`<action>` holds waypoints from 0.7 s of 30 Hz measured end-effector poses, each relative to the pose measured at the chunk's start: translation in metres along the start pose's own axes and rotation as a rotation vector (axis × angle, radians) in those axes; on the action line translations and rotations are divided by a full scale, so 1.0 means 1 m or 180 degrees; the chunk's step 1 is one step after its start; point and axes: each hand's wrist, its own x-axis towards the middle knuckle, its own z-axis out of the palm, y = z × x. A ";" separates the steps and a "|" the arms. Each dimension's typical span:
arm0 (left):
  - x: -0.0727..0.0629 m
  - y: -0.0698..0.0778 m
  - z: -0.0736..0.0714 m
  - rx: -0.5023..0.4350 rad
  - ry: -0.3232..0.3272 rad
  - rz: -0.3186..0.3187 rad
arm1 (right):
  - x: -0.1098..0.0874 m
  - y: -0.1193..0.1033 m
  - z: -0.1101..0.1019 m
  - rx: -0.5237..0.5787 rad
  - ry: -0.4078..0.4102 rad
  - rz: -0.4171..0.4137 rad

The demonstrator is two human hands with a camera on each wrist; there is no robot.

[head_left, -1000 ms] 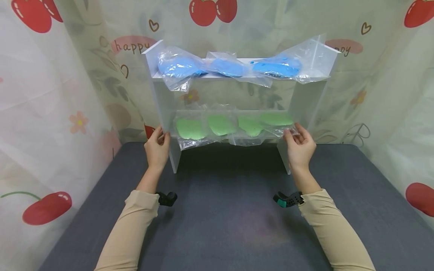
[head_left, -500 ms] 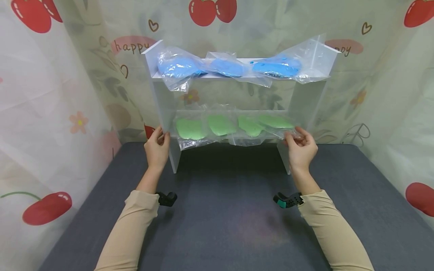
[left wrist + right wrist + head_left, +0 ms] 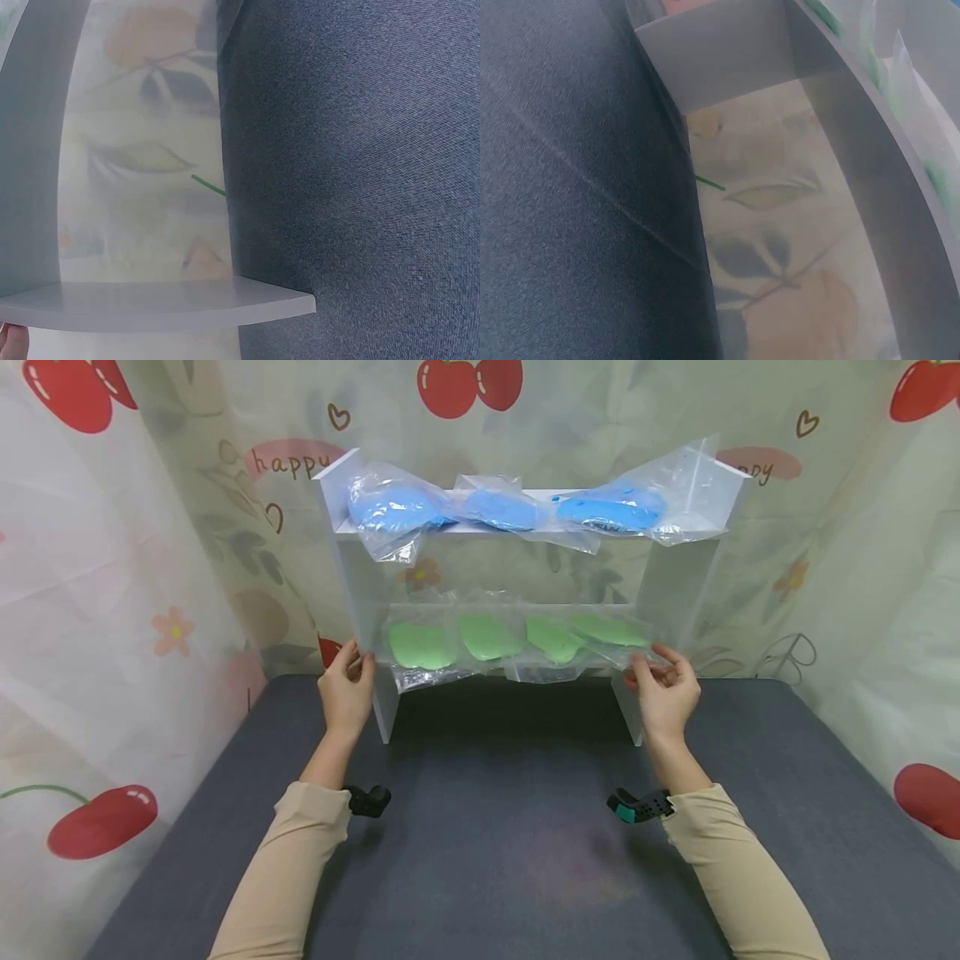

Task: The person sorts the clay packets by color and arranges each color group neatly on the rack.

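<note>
A white two-tier shelf rack (image 3: 684,568) stands at the back of the table. On its lower board lie clear plastic bags with green contents, the rightmost green bag (image 3: 609,629) ending beside my right hand (image 3: 667,697). That hand hovers at the right side panel, thumb and index finger apart, fingers loosely bent; contact with the bag is unclear. My left hand (image 3: 345,697) holds the front edge of the left side panel between thumb and fingers. In the left wrist view, a fingertip of the left hand (image 3: 13,343) shows against the white board. The right wrist view has no hand.
Clear bags with blue contents (image 3: 501,510) line the upper board, some hanging over its front edge. A dark grey table (image 3: 510,860) spreads in front of the rack. Printed curtains (image 3: 517,435) close off the back and sides, and a thin cable (image 3: 795,652) lies at the right.
The right hand has drawn slightly down from the rightmost green bag, and its thumb and index finger have parted. That bag's end lies flatter. My left hand stays put.
</note>
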 end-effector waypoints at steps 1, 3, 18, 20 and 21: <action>0.000 0.000 0.000 0.0000 -0.0011 -0.0001 | -0.001 -0.001 -0.001 -0.0028 -0.0040 0.0006; 0.000 -0.001 -0.001 -0.0002 -0.0042 -0.0009 | -0.002 -0.003 -0.004 -0.0073 -0.0124 0.0013; -0.002 0.006 -0.012 0.0141 -0.0457 0.0029 | -0.009 -0.021 -0.028 -0.1143 -0.0804 -0.0514; -0.006 0.009 -0.015 0.0268 -0.0460 0.0140 | -0.013 -0.027 -0.031 -0.1456 -0.1101 -0.0734; -0.009 0.011 -0.016 0.0344 -0.0438 0.0232 | -0.014 -0.029 -0.032 -0.1611 -0.1254 -0.0865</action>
